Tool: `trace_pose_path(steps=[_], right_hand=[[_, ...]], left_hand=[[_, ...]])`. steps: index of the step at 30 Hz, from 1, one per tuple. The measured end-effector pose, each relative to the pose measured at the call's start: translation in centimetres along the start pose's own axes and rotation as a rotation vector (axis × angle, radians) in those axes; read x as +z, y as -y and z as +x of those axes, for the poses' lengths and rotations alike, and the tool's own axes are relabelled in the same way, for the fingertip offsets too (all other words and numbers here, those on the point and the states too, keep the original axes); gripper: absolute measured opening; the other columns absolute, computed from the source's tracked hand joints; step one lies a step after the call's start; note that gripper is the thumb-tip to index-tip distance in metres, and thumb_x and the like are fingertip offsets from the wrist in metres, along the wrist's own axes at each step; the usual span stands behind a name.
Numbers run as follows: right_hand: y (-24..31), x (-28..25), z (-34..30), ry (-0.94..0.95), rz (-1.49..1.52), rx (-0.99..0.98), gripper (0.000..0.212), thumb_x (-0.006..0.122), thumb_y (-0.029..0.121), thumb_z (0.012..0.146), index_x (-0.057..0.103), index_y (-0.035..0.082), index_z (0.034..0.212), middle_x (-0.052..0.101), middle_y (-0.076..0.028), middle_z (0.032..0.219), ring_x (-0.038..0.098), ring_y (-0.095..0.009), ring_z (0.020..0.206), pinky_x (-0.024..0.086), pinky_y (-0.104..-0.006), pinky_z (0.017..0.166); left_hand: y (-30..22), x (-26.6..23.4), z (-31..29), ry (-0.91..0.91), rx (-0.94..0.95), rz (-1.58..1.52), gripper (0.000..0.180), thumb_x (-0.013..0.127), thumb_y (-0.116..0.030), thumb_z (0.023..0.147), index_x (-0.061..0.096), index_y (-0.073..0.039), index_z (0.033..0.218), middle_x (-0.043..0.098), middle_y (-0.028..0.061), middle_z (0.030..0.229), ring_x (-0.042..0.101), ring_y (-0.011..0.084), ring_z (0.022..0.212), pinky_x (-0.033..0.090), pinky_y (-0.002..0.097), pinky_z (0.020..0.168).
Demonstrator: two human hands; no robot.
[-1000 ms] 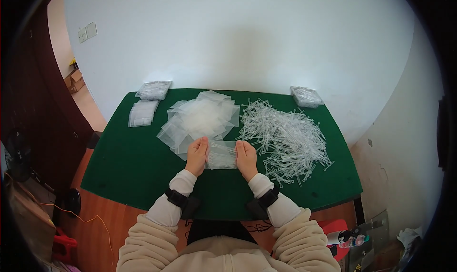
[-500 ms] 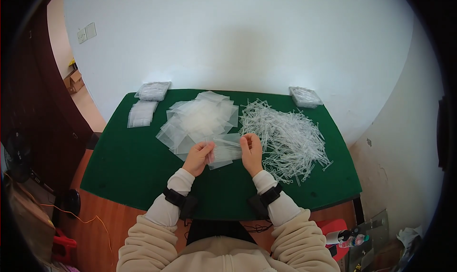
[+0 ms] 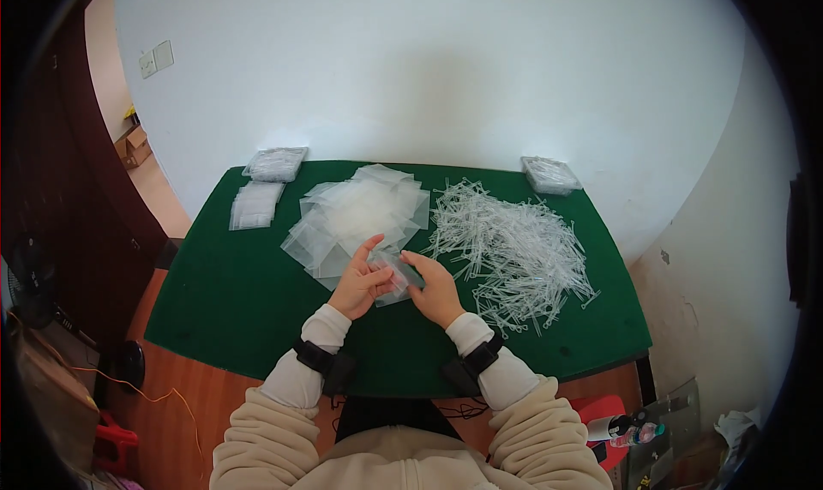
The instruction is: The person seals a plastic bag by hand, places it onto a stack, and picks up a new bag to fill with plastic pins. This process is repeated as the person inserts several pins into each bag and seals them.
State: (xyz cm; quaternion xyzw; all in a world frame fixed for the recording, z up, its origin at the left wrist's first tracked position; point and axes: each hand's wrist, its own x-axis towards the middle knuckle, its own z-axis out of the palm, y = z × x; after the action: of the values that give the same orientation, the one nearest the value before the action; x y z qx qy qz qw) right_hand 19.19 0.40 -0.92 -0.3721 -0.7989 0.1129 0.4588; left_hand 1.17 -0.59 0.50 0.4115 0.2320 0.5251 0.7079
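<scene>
Plastic bag (image 3: pixel 396 277) pinched between fingers of both hands (image 3: pixel 364 280) (image 3: pixel 435 288); big piles of bags (image 3: pixel 360 211) and sticks (image 3: pixel 514 246) remain near the table's (image 3: pixel 223 301) far edge.

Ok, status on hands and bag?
Left hand and right hand both grip one clear bag. Bag lifted over green table. Nothing in the way.

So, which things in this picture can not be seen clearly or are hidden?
- Small clear bag, head view: partly covered by the left hand and right hand; whether it holds anything is too small to tell.
- Pile of thin clear plastic pieces: too small to tell what they are.
- Filled packets at the far table corners: contents blurred.
- Table near edge: hidden by the person's arms.
</scene>
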Motion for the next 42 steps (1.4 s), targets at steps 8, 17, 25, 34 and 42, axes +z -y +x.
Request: trace_pose_path(steps=[8, 17, 25, 34, 42], right_hand=[[0.6, -0.1, 0.1, -0.005, 0.114, 0.189, 0.022, 0.061, 0.006, 0.076, 0.064, 0.003, 0.098, 0.066, -0.013, 0.089, 0.063, -0.030, 0.079, 0.050, -0.0333, 0.071], [-0.4, 0.1, -0.1, 0.509, 0.843, 0.531, 0.021, 0.060, 0.003, 0.081, 0.059, -0.004, 0.101, 0.066, -0.007, 0.083, 0.063, -0.011, 0.073, 0.049, -0.0222, 0.062], [-0.8, -0.3, -0.3, 0.798, 0.726, 0.490, 0.016, 0.062, 0.003, 0.079, 0.060, -0.003, 0.094, 0.066, -0.008, 0.084, 0.063, -0.011, 0.071, 0.049, -0.0220, 0.062], [-0.9, 0.3, -0.2, 0.394, 0.740, 0.540, 0.016, 0.061, 0.014, 0.084, 0.060, -0.001, 0.083, 0.059, 0.001, 0.070, 0.052, -0.005, 0.060, 0.041, -0.0195, 0.054], [-1.2, 0.1, 0.0, 0.186, 0.585, 0.516, 0.029, 0.058, 0.026, 0.085, 0.060, -0.001, 0.074, 0.055, -0.001, 0.063, 0.050, -0.010, 0.058, 0.040, -0.0262, 0.055]], left_hand=[[-0.4, -0.1, -0.2, -0.004, 0.008, -0.040, 0.049, 0.057, -0.007, 0.086, 0.038, -0.010, 0.132, 0.060, 0.0051, 0.095, 0.061, 0.0158, 0.084, 0.051, 0.0307, 0.078], [-2.8, -4.1, 0.5, -0.287, 0.217, -0.077, 0.037, 0.050, -0.031, 0.091, 0.051, -0.006, 0.118, 0.061, 0.0041, 0.097, 0.060, 0.0150, 0.083, 0.047, 0.0268, 0.070], [-2.7, -1.9, -0.4, 0.009, -0.168, 0.629, 0.026, 0.058, -0.029, 0.087, 0.063, -0.004, 0.090, 0.059, -0.0001, 0.074, 0.052, 0.0074, 0.065, 0.039, 0.0200, 0.057], [-1.3, -1.9, 0.1, -0.090, 0.049, 0.907, 0.030, 0.062, -0.030, 0.085, 0.061, -0.003, 0.072, 0.049, -0.0032, 0.055, 0.042, 0.0052, 0.047, 0.033, 0.0212, 0.044], [-1.1, -1.4, 0.2, -0.274, 0.198, 0.912, 0.035, 0.064, -0.026, 0.084, 0.051, -0.005, 0.060, 0.046, -0.0035, 0.053, 0.039, 0.0050, 0.044, 0.030, 0.0224, 0.040]])
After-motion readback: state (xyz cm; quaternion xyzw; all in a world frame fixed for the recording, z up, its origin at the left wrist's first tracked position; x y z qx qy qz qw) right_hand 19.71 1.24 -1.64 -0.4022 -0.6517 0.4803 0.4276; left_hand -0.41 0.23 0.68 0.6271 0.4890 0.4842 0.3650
